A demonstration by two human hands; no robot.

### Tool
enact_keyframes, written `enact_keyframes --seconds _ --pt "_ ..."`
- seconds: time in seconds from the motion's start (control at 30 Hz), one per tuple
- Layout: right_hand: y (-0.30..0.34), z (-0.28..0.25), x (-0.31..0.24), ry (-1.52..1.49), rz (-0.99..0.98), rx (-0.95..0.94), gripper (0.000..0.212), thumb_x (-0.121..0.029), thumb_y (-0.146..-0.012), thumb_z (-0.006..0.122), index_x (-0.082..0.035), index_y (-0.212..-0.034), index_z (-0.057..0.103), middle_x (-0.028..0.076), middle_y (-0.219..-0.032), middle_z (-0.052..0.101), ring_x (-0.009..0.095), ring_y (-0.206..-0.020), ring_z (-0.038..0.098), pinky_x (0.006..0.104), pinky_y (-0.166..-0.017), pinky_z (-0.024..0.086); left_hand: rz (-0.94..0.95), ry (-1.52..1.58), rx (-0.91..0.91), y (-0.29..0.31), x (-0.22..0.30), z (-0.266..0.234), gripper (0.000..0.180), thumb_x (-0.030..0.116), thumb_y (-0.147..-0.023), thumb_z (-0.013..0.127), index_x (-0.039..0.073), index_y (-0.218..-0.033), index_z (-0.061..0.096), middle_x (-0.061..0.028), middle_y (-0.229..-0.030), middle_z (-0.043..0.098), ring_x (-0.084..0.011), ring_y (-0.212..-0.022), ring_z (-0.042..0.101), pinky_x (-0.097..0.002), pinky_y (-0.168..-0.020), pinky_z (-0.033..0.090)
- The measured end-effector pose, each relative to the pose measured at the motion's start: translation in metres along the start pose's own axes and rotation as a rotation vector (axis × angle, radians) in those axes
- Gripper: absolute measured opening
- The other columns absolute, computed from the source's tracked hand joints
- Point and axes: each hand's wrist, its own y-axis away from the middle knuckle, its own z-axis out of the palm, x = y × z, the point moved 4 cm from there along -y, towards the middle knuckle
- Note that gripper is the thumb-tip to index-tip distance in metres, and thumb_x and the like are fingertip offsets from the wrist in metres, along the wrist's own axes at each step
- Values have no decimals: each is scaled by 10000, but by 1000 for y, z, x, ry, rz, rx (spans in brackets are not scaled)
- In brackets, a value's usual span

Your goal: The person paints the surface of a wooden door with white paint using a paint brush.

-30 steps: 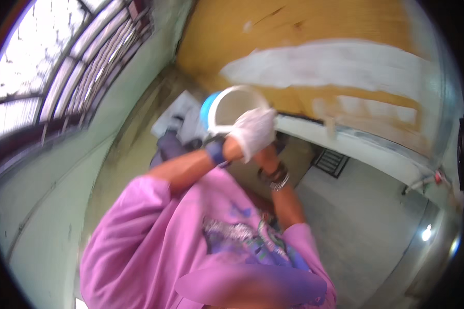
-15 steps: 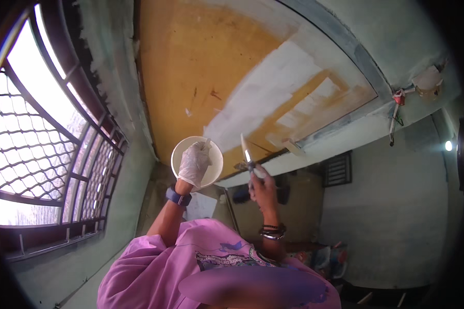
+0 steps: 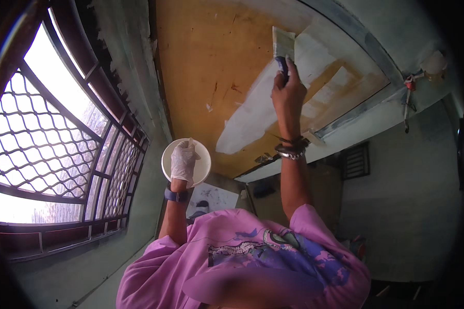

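Observation:
My right hand [image 3: 288,87] is raised and wrapped round the dark handle of a putty knife [image 3: 284,44]. The knife's broad, pale-smeared blade lies against or just above an orange-yellow panel [image 3: 201,56], at the upper edge of a white coated patch [image 3: 258,108]. Lower left, my left hand [image 3: 183,160], in a thin whitish glove, is closed on a white round bucket [image 3: 203,170]. The hand covers part of the bucket's opening, so its contents and the exact grip are hidden.
A barred window with wire mesh [image 3: 41,139] is on the left. A grey frame [image 3: 363,44] borders the panel, with a small wooden block [image 3: 313,138] on its lower edge. A red-ended hanging tool [image 3: 409,92] is at the right. A pale sheet [image 3: 219,198] lies below.
My right hand has moved up and away with the putty knife, from beside the bucket to the coated patch. My left hand and the bucket have shifted slightly left.

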Motion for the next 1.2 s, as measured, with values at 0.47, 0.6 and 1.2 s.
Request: enact_keyframes --seconds 0.47,0.6,1.2 --pt "-25 19 11 362 -41 -359 248 -230 -805 505 0 -856 583 234 -818 597 407 -802 569 445 -713 466 -165 -78 38 22 -26 -47 255 167 -806 498 -12 -958 598 -122 -723 628 -231 -645 597 -334 -589 444" --pt "-59 -31 -33 299 -224 3 202 -137 -805 474 -12 -927 576 211 -787 608 373 -761 585 428 -687 480 -215 -29 6 18 -30 -33 265 172 -822 482 -10 -980 592 -114 -698 623 -187 -631 593 -319 -574 441" --pt "204 77 18 -289 333 -547 440 -80 -810 480 -9 -1188 265 284 -812 558 457 -789 541 485 -616 448 -412 736 -547 23 4 91 492 452 -861 485 38 -1126 499 -41 -889 573 -115 -787 546 -266 -701 437"
